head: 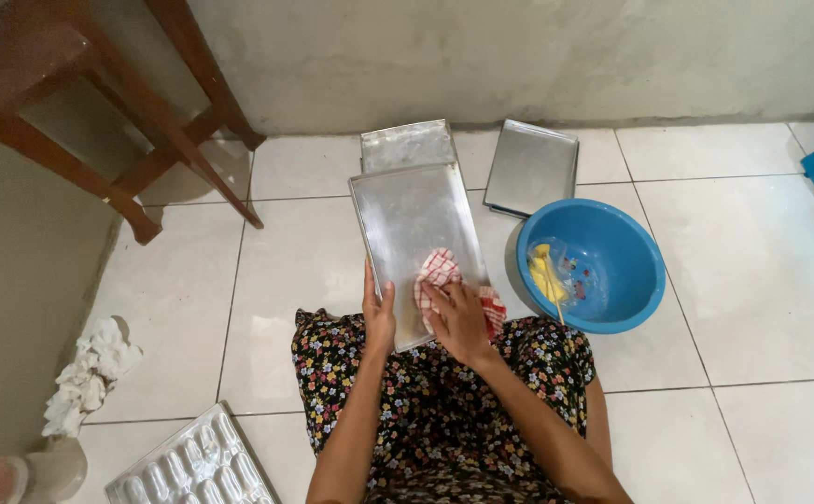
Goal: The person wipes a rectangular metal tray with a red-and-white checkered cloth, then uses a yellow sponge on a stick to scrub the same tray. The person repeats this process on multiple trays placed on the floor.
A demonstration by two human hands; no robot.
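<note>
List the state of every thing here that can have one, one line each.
Left hand: gripping the held tray's near edge.
Right hand: pressing the checked cloth.
Checked cloth: bunched on the held tray.
Held tray: tilted up from the lap.
Two more trays: lying on the floor.
Blue bowl: upright, yellow stuff inside.
</note>
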